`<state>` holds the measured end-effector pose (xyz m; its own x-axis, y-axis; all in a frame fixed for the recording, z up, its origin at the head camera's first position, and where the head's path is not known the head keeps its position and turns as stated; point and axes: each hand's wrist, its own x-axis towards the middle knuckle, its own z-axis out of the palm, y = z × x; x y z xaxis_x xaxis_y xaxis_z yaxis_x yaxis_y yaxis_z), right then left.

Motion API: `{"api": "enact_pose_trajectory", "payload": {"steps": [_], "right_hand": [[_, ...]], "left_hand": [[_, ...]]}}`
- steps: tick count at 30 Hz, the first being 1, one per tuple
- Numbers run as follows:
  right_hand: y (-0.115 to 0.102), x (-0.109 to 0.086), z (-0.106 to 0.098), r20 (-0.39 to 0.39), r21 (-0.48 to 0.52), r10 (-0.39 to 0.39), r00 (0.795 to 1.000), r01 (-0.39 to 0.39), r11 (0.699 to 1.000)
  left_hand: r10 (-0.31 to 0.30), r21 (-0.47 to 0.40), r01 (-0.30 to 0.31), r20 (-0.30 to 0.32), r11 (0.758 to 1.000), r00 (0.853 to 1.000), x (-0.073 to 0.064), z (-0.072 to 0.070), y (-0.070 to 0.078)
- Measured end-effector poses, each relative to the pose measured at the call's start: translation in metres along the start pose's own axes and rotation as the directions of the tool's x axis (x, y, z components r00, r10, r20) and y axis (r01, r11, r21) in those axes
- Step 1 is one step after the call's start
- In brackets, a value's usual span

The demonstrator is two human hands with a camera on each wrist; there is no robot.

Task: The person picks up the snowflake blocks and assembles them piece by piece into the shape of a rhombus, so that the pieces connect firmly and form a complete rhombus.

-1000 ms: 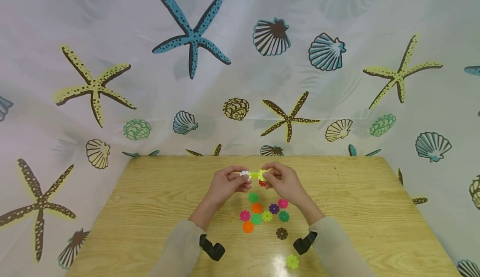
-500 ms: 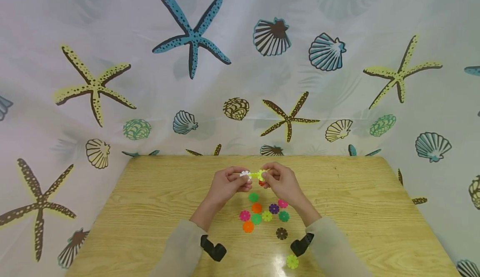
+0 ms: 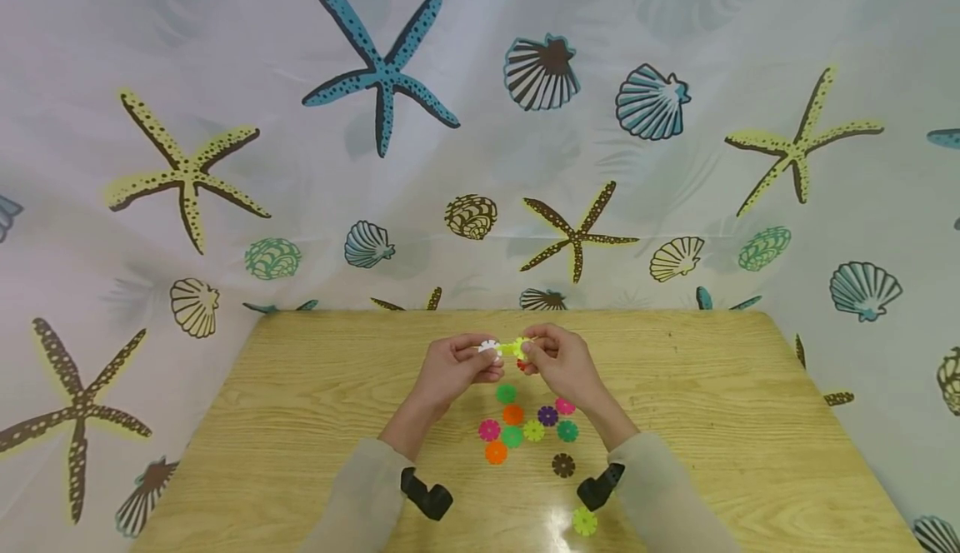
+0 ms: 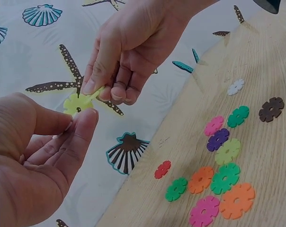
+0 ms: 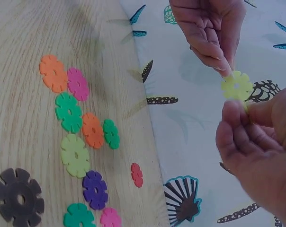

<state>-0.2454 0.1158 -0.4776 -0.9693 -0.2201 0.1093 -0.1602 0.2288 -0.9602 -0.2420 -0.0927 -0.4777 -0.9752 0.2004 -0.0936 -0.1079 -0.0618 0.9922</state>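
In the head view my left hand (image 3: 450, 367) pinches a white notched interlocking disc (image 3: 489, 349) between thumb and fingers. My right hand (image 3: 564, 365) pinches a yellow-green interlocking disc (image 3: 521, 348) beside it. Between them is another yellow-green disc (image 3: 507, 350), seen nearly edge-on, linking the two. The left wrist view shows this middle yellow disc (image 4: 77, 103) facing the camera, with the right hand's disc (image 4: 98, 92) edge-on. Seen from the right wrist, one yellow disc (image 5: 236, 85) stands between both hands' fingertips. All are held up above the table's far part.
Loose discs lie on the wooden table (image 3: 300, 420) below the hands, among them orange (image 3: 496, 453), purple (image 3: 547, 416), brown (image 3: 563, 465) and red (image 4: 162, 169) ones. A yellow-green disc (image 3: 584, 521) lies nearest the front. A shell-patterned cloth (image 3: 465, 120) rises behind the table.
The right hand and forearm have shifted very slightly left, and its yellow disc has turned a little toward the left hand. Both hands keep their pinch; the loose discs stay in place.
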Motion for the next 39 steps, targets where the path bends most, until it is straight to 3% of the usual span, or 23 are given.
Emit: {"api": "enact_pose_trajectory", "payload": {"steps": [8,18,23,32,39], "right_hand": [[-0.001,0.001,-0.002,0.037,0.015,-0.014,0.999,0.014,1.000],[-0.001,0.002,-0.003,0.094,0.006,-0.045,0.995,0.045,0.999],[0.001,0.001,0.000,0.100,0.042,-0.036,0.994,0.032,0.999],[0.002,-0.002,-0.003,0.108,0.013,-0.041,0.993,0.040,0.999],[0.024,-0.008,-0.015,0.058,-0.083,-0.013,0.998,0.018,0.996]], "left_hand": [[-0.004,0.002,0.004,0.025,1.000,1.000,0.002,-0.003,-0.002],[0.015,0.141,-0.032,0.120,0.989,0.993,0.001,-0.003,0.001],[0.043,0.174,-0.066,0.132,0.983,0.990,0.001,-0.001,0.001],[0.055,0.165,-0.071,0.100,0.984,0.993,0.003,-0.002,-0.004],[0.044,0.135,-0.048,0.036,0.990,0.998,0.000,-0.004,0.001]]}}
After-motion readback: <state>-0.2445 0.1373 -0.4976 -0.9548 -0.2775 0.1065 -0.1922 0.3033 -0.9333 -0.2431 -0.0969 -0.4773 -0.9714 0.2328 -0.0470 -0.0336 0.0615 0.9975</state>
